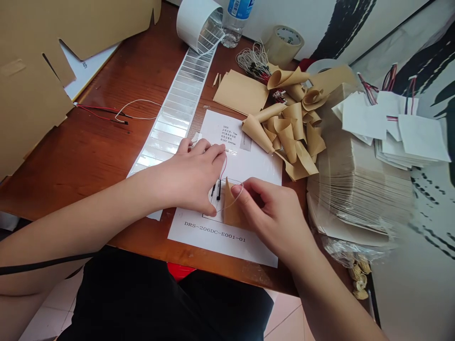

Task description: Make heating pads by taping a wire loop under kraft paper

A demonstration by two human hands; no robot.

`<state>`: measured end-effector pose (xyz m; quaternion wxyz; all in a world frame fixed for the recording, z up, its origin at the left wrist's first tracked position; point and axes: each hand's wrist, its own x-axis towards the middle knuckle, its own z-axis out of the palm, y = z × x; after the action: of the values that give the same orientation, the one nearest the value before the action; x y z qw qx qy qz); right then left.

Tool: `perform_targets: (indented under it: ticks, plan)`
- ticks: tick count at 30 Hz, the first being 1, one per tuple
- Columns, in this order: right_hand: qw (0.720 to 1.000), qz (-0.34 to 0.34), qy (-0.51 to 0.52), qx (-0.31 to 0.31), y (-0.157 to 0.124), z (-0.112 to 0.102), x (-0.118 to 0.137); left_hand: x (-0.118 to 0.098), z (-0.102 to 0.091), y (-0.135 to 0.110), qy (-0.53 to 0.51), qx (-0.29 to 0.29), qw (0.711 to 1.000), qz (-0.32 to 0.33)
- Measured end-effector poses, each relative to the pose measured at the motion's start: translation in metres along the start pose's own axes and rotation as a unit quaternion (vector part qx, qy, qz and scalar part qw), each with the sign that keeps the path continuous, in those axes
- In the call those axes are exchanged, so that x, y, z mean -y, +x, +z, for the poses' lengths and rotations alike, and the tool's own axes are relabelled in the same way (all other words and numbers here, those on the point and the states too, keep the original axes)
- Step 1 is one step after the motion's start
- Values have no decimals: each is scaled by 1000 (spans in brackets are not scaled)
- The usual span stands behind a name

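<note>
My left hand (194,177) lies palm down on a white printed sheet (249,168), its fingers pressed together on a thin red and white wire (225,166) with black tips (216,190). My right hand (272,213) pinches a small brown paper piece (232,210) beside those tips, and a white wire loop curves over the paper. The two hands almost touch at the middle of the sheet.
A strip of clear labels (174,113) runs from a white roll (199,23). Curled brown paper pieces (289,130) lie beyond the sheet. Further things: a stack of sheets (355,189), white squares with wires (401,130), a wire bundle (252,59), a tape roll (284,42), a water bottle (236,19), cardboard (31,61).
</note>
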<state>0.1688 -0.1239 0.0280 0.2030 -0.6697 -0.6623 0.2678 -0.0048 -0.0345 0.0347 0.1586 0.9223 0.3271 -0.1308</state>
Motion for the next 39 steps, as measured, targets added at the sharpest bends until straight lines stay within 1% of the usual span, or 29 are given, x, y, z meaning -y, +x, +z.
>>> perform_targets:
  ticks: [3,5,8,11,17,21,24,32,35,39]
  plan:
    - [1000,-6,5,-1,0,9,0,0,0,0,-4,-6,1000,1]
    - [1000,-8,-1,-12,0,13,-3,0,0,0,-7,-7,1000,1]
    - [999,-7,9,-31,0,14,-6,1,0,0,-9,-1,1000,2]
    - [1000,12,10,-27,0,8,-8,0,0,0,-5,2,1000,1]
    - [997,65,-50,8,1,-6,-11,1,0,0,-4,7,1000,-5]
    - [994,56,-92,30,1,-12,-17,1,0,0,-6,6,1000,-2]
    - [990,44,-129,33,2,-17,-20,1,1,0,-7,6,1000,-3]
    - [972,99,-198,84,0,-24,-23,1,1,0,-4,2,1000,-2]
    - [970,94,-208,85,-1,-24,-26,2,1,0,-6,1,1000,0]
    - [974,59,-207,69,-3,-24,-32,1,-1,0,-5,12,1000,-9]
